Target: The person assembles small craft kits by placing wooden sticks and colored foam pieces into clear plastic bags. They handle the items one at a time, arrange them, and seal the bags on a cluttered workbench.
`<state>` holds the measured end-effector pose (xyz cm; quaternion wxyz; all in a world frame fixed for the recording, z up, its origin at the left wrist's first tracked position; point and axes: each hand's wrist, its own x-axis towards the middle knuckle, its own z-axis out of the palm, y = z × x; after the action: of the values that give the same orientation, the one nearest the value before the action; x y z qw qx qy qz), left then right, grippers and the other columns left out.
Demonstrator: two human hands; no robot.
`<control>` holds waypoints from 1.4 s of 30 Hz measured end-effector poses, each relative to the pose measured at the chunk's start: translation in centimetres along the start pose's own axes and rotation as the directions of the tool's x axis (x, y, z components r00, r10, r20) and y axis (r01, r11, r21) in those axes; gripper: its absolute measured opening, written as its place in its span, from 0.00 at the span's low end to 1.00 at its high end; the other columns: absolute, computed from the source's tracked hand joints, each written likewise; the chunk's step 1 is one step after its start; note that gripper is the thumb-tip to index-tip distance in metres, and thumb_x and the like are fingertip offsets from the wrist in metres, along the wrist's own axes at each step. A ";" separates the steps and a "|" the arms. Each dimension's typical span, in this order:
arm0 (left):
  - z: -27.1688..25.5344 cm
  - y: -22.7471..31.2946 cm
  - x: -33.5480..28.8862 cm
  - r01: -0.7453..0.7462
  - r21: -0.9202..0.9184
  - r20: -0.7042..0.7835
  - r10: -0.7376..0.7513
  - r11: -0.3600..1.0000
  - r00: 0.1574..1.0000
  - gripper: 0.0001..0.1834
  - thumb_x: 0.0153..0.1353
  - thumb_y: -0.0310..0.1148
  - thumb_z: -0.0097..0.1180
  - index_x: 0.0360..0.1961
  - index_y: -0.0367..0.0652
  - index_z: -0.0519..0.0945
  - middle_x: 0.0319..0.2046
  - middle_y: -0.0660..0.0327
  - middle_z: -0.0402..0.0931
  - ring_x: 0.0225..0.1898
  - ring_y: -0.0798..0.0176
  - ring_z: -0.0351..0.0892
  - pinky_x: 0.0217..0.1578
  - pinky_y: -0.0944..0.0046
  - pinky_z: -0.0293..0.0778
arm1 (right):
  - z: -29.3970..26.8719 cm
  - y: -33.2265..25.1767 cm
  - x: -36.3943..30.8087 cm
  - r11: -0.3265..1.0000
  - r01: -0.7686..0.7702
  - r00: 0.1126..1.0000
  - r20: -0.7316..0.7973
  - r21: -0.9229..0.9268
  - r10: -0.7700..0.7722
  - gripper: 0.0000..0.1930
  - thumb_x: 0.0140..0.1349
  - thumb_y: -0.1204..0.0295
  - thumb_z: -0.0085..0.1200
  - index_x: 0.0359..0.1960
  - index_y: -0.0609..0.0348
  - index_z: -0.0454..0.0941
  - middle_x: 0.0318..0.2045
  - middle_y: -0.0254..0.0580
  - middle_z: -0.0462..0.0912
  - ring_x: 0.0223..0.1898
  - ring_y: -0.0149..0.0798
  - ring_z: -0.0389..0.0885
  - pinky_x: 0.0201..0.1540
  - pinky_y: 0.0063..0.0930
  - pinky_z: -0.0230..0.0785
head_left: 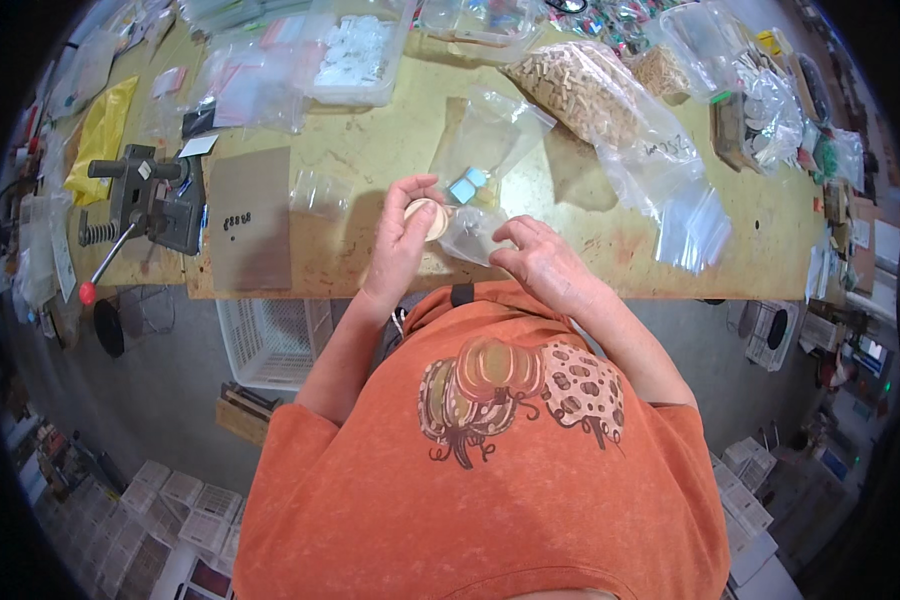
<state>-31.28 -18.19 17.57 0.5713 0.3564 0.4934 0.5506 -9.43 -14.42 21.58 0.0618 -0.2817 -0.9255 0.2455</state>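
Note:
My left hand (403, 245) is closed around pale round wooden discs (425, 219), its thumb across their face. Beside them a small clear plastic bag (467, 236) lies near the table's front edge, with something small and dark inside that I cannot make out. At the right side of this bag is my right hand (547, 265), its fingers curled and its thumb and fingertips at the bag's edge. Just beyond the hands, light blue blocks (467, 185) sit at the mouth of a larger clear bag (490, 130).
A lever press (145, 195) with a red knob stands at left, beside a brown sheet (251, 215) bearing small dark pieces. Far right lies a big bag of small wooden pieces (585, 90). A white tub (358, 60) stands at the back. Below the table is a white crate (265, 340).

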 end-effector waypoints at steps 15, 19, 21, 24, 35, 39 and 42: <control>-0.2 1.3 -1.4 -0.535 0.642 0.203 0.551 0.549 0.810 0.19 0.51 0.23 0.58 0.46 0.41 0.73 0.43 0.54 0.75 0.46 0.50 0.75 0.48 0.56 0.70 | -0.2 -1.5 0.8 0.992 -0.008 0.990 -0.140 0.129 0.026 0.06 0.49 0.78 0.55 0.30 0.63 0.77 0.51 0.53 0.74 0.55 0.52 0.70 0.54 0.38 0.69; -9.3 -5.1 0.2 -0.071 0.861 -0.124 0.343 0.504 0.931 0.19 0.52 0.24 0.57 0.47 0.40 0.73 0.43 0.53 0.74 0.47 0.49 0.73 0.50 0.54 0.68 | -0.4 -2.4 0.5 0.987 -0.004 0.989 -0.145 0.159 0.027 0.06 0.49 0.80 0.56 0.30 0.64 0.76 0.50 0.51 0.74 0.54 0.52 0.71 0.52 0.38 0.70; -15.3 -10.0 1.6 0.128 0.874 -0.346 0.417 0.469 0.841 0.20 0.53 0.29 0.57 0.48 0.39 0.73 0.44 0.53 0.73 0.49 0.47 0.70 0.52 0.52 0.67 | -0.1 -2.5 0.5 0.988 -0.002 0.992 -0.124 0.156 0.022 0.06 0.49 0.79 0.56 0.30 0.64 0.77 0.49 0.51 0.74 0.53 0.51 0.72 0.52 0.37 0.70; -19.9 -12.5 3.1 0.386 0.817 -0.558 0.415 0.429 0.719 0.21 0.51 0.36 0.60 0.46 0.39 0.73 0.45 0.53 0.72 0.51 0.45 0.68 0.51 0.50 0.66 | 0.7 -2.4 0.4 0.988 -0.001 0.997 -0.081 0.155 0.014 0.06 0.50 0.79 0.56 0.30 0.65 0.76 0.49 0.50 0.75 0.53 0.50 0.72 0.52 0.37 0.70; -20.3 -12.9 4.3 0.368 0.704 -0.597 0.225 0.608 0.770 0.11 0.50 0.35 0.61 0.34 0.46 0.76 0.34 0.57 0.79 0.38 0.52 0.78 0.40 0.55 0.73 | 1.2 -3.0 1.9 0.983 0.015 0.999 -0.054 0.185 -0.005 0.05 0.52 0.79 0.57 0.30 0.63 0.76 0.48 0.48 0.76 0.51 0.49 0.74 0.50 0.36 0.72; -20.9 -13.8 5.3 0.147 0.584 -0.577 0.281 0.799 0.767 0.09 0.51 0.35 0.61 0.33 0.45 0.79 0.33 0.57 0.80 0.33 0.52 0.80 0.37 0.57 0.74 | 2.0 -3.1 3.0 0.969 0.040 0.997 -0.074 0.245 -0.023 0.06 0.51 0.79 0.58 0.31 0.63 0.77 0.47 0.48 0.76 0.50 0.49 0.75 0.49 0.37 0.72; -20.3 -11.4 6.6 0.201 0.593 -0.510 0.171 0.779 0.843 0.09 0.54 0.36 0.60 0.34 0.46 0.81 0.37 0.57 0.80 0.38 0.52 0.79 0.42 0.57 0.73 | 2.6 -3.2 4.6 0.952 0.095 0.988 -0.143 0.290 -0.055 0.07 0.51 0.81 0.59 0.32 0.63 0.78 0.48 0.47 0.76 0.50 0.50 0.75 0.49 0.36 0.71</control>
<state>-48.16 -16.08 0.36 0.2628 0.3524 0.7902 0.4270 -15.51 -15.30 20.79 0.1745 -0.2495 -0.8821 0.3595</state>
